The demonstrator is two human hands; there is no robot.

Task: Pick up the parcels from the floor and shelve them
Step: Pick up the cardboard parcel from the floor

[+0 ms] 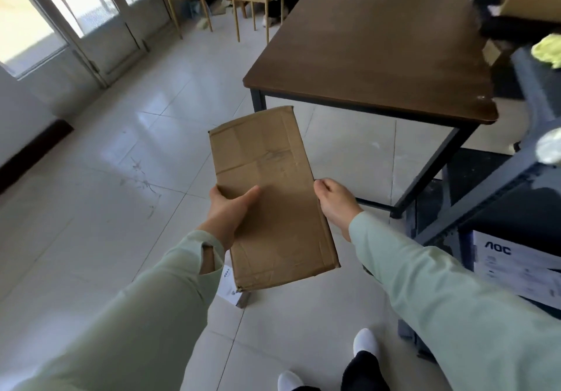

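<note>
Our left hand (230, 208) pinches the parcel (270, 178), our right hand (332, 204) unclear; swung carelessly, it could clip the right-edge shelf (513, 179).

parcel (267, 190): brown cardboard, matt, creased, scuffed | floor (91, 208): pale tile, glossy, reflective | table top (379, 50): dark brown wood-look board, smooth, low sheen | table frame (434, 172): black metal, matt | sleeves (151, 314): pale green cloth, soft matt | shelf rack (479, 196): dark painted metal | aoc box (516, 266): white printed card, smooth | chairs (236, 5): light wood frames
</note>
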